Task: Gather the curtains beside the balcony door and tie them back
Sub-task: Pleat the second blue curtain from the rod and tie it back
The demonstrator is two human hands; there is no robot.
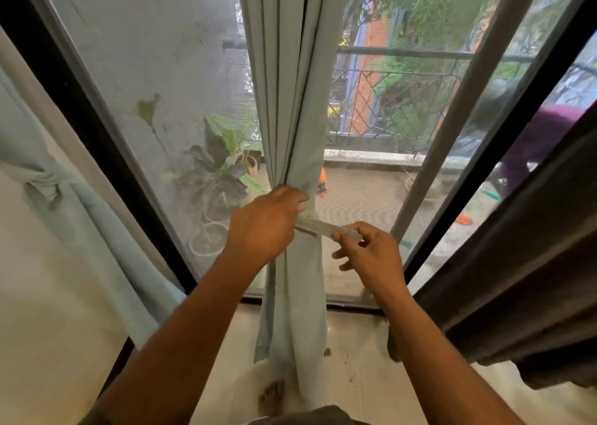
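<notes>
The left hand (265, 221) clamps the gathered curtain (290, 101) into a bunch at mid-door, before the mesh, so the right hand (371, 256), fingertips pinching the tie-back strip (318, 227), can wrap it.

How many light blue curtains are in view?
2: one at centre, gathered by the left hand while the right hand pinches its tie strip; one already knotted at far left.

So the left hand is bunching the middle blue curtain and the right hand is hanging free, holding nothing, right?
Not quite. In the head view the left hand does bunch the middle blue curtain, but the right hand is pinching the tie strip.
</notes>
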